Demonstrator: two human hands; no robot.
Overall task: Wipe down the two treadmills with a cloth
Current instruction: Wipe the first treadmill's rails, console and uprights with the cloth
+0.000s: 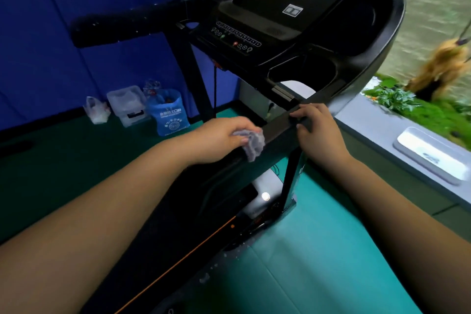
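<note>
A black treadmill (293,41) fills the middle of the head view, console and screen at the top, running belt below between my forearms. My left hand (221,137) grips a crumpled grey cloth (252,144) and presses it against the near end of the right handrail (277,130). My right hand (318,130) holds the same handrail a little farther along, fingers curled over its top edge. Only one treadmill is in view.
A blue bag (169,112), a clear plastic box (127,104) and a white plastic bag (96,109) stand on the green floor by the blue wall at the left. A grey ledge with a white tray (430,155) runs along the right.
</note>
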